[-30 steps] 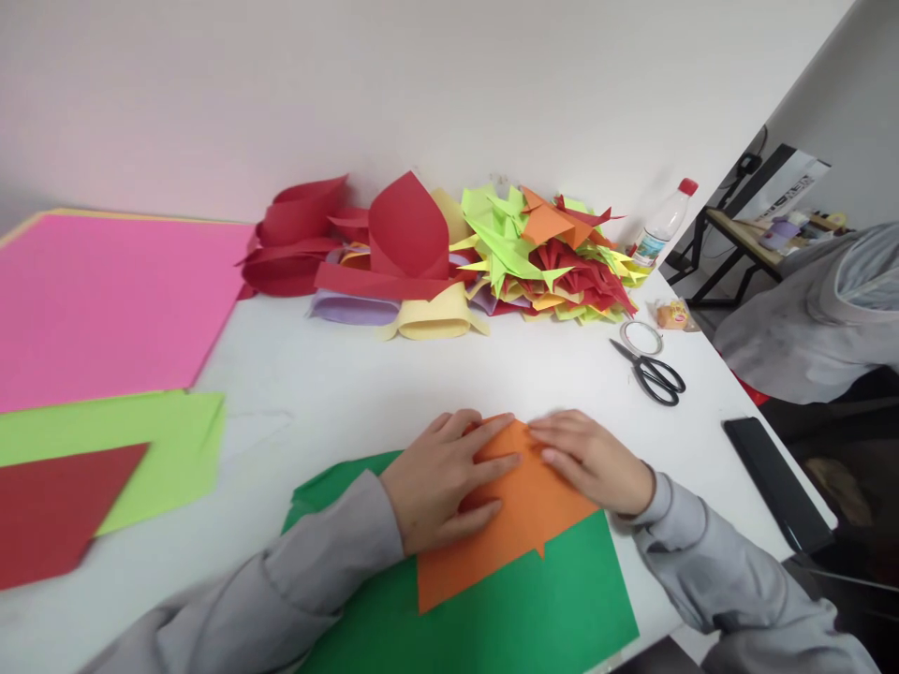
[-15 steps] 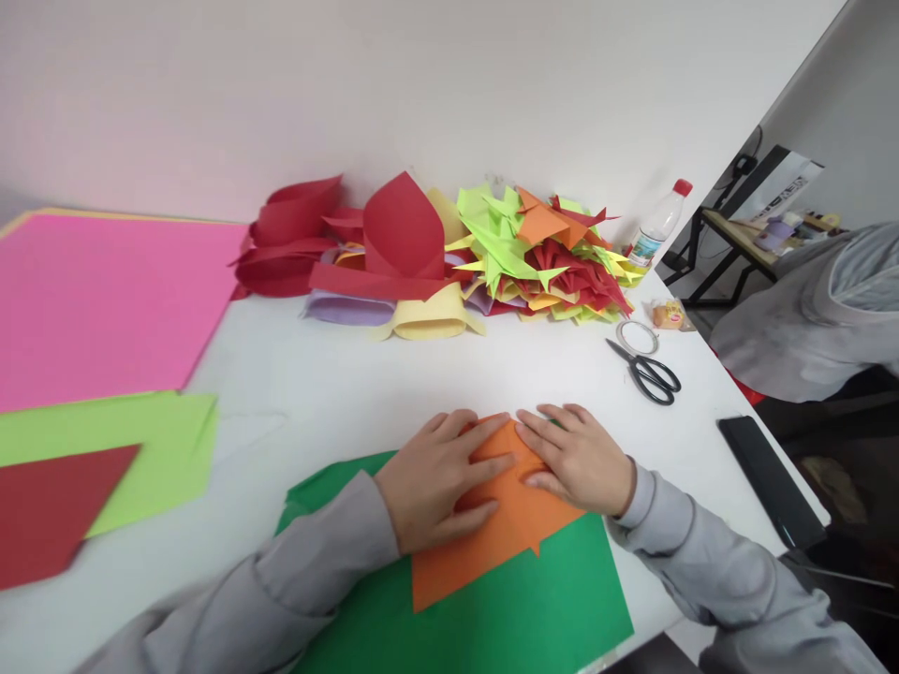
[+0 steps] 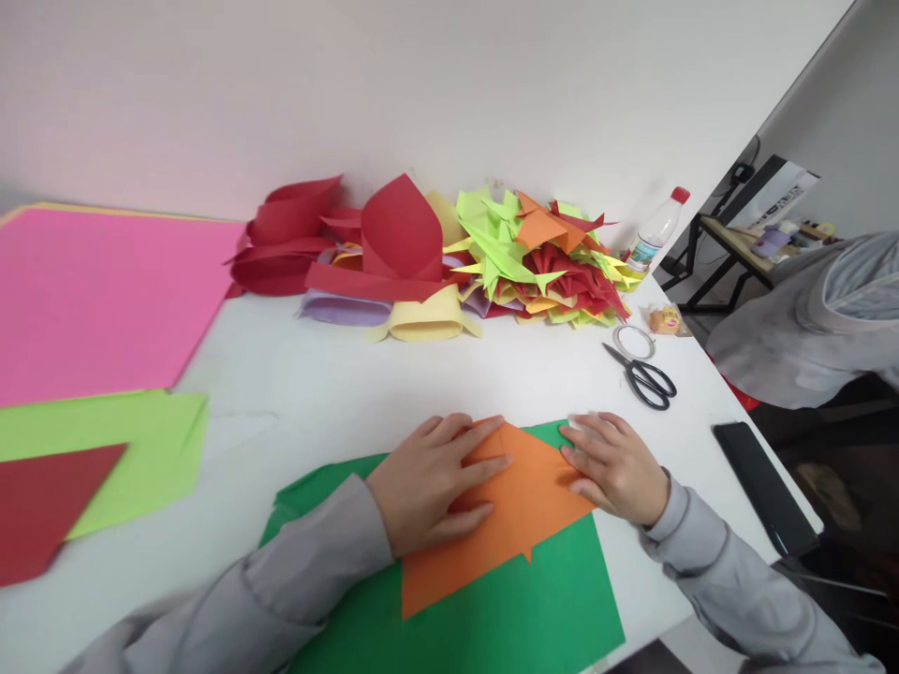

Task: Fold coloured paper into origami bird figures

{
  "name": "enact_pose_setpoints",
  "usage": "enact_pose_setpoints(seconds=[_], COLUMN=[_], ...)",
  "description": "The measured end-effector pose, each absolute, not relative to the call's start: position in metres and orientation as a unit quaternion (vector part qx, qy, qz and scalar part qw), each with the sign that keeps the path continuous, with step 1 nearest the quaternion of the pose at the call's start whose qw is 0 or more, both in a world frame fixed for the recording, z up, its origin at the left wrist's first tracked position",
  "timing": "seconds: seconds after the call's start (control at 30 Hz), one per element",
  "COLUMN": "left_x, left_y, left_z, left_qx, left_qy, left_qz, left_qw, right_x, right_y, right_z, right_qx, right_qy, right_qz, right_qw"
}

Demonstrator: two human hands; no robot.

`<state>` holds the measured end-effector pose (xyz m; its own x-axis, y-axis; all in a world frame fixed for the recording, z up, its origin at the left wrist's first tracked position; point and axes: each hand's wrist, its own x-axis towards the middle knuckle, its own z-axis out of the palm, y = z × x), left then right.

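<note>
A folded sheet of orange paper (image 3: 520, 496) lies flat on green paper (image 3: 534, 608) at the table's front. Its upper edge rises to a peak, and a small orange point sticks out below its lower edge. Spread across the left part of the orange paper, my left hand (image 3: 439, 487) presses down with fingers apart. My right hand (image 3: 618, 468) is at the orange paper's right end, its fingers stretched out and the fingertips on or just over that slanted edge and the green sheet. Neither hand grips anything.
Red paper shapes (image 3: 400, 229) and folded green, red and orange paper pieces (image 3: 506, 253) are heaped along the wall. Scissors (image 3: 646, 379), a tape roll (image 3: 634, 343), a bottle (image 3: 653, 234) and a black phone (image 3: 765, 487) are at right. Pink sheets (image 3: 112, 300) lie left. Another person (image 3: 793, 318) sits beyond.
My right hand has slid right along the orange paper, from near its peak to its right end, baring the paper there. My left hand stays in place on the sheet.
</note>
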<state>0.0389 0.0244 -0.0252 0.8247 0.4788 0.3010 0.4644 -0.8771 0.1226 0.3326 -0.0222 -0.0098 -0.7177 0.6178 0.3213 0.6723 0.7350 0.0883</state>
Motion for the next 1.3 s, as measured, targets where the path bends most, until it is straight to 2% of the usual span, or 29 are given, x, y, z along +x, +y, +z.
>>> enact_pose_setpoints(seconds=[0.3,0.43,0.53,0.67,0.87,1.07,1.3], left_x=[0.039,0.039,0.038,0.034,0.029,0.028,0.029], left_y=[0.026,0.028,0.033,0.051,0.082,0.088,0.086], left_z=[-0.023,-0.023,-0.023,-0.021,-0.023,-0.029,-0.030], left_qx=[0.955,0.958,0.959,0.958,0.954,0.948,0.947], left_qy=[0.243,0.238,0.236,0.240,0.252,0.263,0.262], left_qz=[0.167,0.157,0.154,0.158,0.163,0.177,0.188], left_qw=[0.012,0.019,0.016,0.011,0.009,0.009,-0.010], right_x=[0.344,0.341,0.328,0.302,0.264,0.279,0.330], right_y=[-0.034,-0.033,-0.028,-0.011,0.025,0.024,0.002], right_z=[-0.009,-0.009,-0.008,-0.006,-0.006,-0.007,-0.010], right_qx=[-0.299,-0.325,-0.361,-0.364,-0.412,-0.388,-0.405], right_qy=[-0.920,-0.907,-0.904,-0.922,-0.910,-0.918,-0.903], right_qz=[-0.138,-0.125,-0.088,-0.029,-0.002,-0.057,-0.090], right_qw=[0.211,0.237,0.210,0.131,0.048,0.055,0.113])
